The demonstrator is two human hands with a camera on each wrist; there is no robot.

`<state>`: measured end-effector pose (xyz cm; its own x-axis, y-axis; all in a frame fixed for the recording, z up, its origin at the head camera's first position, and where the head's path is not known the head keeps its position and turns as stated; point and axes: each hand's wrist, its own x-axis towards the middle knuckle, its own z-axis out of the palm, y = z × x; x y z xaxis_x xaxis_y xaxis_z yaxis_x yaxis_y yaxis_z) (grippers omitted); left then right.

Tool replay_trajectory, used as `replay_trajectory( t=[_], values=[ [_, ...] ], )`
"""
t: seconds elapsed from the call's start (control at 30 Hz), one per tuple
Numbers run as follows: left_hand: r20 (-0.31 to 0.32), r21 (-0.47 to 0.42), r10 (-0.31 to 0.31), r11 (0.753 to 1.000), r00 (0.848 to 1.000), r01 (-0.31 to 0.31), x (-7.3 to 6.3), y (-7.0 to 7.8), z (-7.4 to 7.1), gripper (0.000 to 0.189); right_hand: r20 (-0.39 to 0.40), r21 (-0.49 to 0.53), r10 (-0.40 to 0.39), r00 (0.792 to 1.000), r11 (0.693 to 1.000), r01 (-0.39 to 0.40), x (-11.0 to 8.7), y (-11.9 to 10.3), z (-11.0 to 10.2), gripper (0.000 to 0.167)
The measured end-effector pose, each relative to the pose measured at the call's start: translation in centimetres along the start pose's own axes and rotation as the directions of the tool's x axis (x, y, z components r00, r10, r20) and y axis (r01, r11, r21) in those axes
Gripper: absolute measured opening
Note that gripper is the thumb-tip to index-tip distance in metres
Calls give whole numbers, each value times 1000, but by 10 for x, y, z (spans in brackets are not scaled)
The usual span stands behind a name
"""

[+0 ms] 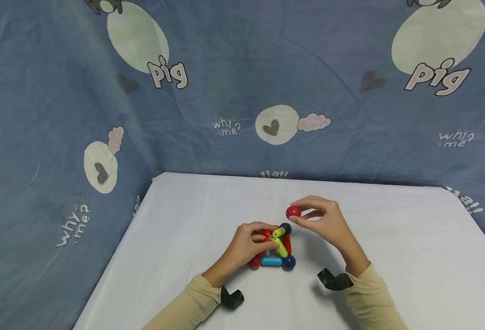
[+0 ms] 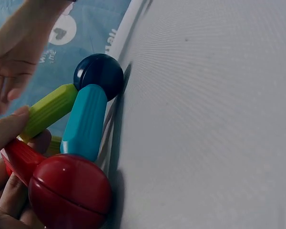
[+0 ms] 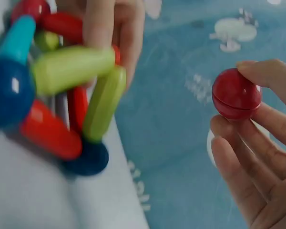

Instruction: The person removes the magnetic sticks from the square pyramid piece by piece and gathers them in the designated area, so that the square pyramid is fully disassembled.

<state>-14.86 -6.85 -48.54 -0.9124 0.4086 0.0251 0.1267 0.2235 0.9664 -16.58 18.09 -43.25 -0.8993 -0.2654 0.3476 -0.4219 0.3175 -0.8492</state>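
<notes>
On the white table stands a small frame of plastic rods and balls. A blue rod [image 1: 271,261] joins a red ball [image 2: 70,193] to a dark blue ball [image 1: 289,262] along its near side. Yellow-green rods [image 3: 104,102] and red rods [image 3: 51,131] slope up or lie along the other sides; a second dark blue ball [image 3: 90,157] is at the far corner. My left hand [image 1: 246,245] pinches the upper ends of the sloping rods, partly covering them. Above and right of the frame, my right hand [image 1: 322,220] holds a loose red ball [image 3: 236,94] between thumb and fingertips, apart from the rods.
The white table [image 1: 411,256] stretches out on both sides of the hands. A blue printed cloth [image 1: 226,82] hangs behind it and at the left. Black wrist mounts [image 1: 335,279] sit at both sleeves, low over the table.
</notes>
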Motion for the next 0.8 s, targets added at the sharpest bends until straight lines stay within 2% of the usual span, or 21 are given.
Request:
replay_trajectory(
  t=[0.17, 0.3, 0.4, 0.63, 0.8],
  values=[
    [-1, -20, -5, 1000, 1000, 4, -1, 0, 0, 41, -16, -45, 105, 994, 993, -105, 1, 20, -10, 34],
    [-5, -28, -9, 1000, 1000, 9, -1, 0, 1, 42, -41, -66, 219, 975, 973, -221, -1, 41, -13, 39],
    [-7, -30, -13, 999, 1000, 13, -2, 1, 1, 41, -46, -39, 274, 961, 960, -276, -4, 57, -15, 42],
    [-3, -12, -40, 999, 999, 40, -1, 1, 0, 41, -19, 35, 339, 941, 940, -338, -14, 85, -19, 46],
    [-3, -15, -36, 999, 999, 36, -1, 1, -1, 41, -29, 34, 327, 944, 945, -326, -15, 96, -19, 47]
  ],
)
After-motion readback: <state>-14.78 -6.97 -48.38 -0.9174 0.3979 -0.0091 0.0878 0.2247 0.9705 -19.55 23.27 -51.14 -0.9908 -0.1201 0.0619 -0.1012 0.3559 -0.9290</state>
